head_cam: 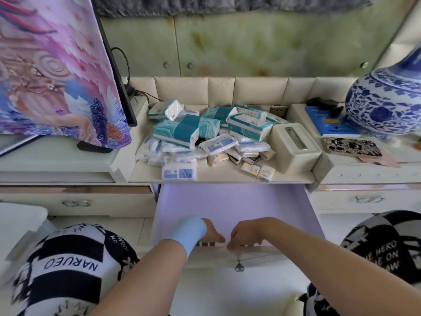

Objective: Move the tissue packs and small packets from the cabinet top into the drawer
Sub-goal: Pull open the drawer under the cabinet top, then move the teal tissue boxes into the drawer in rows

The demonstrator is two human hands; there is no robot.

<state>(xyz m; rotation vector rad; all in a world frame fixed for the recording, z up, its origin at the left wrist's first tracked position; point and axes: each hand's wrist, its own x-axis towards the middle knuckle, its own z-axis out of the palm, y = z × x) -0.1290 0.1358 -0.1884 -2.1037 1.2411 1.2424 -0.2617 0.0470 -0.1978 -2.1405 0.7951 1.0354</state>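
left hand [211, 232] and right hand [245, 236] are gripping the front edge of the drawer [227, 201], fingers curled over it, side by side. drawer is standing open, lilac inside. teal-and-white tissue packs [186, 131] and small cream packets [249, 168] are lying heaped on the counter [223, 175] just above.

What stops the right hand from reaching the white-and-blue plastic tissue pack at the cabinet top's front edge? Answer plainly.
Probably nothing. The right hand grips the front of the open lilac-lined drawer, so it must let go first; the white-and-blue plastic tissue pack lies uncovered at the edge, with open space between.
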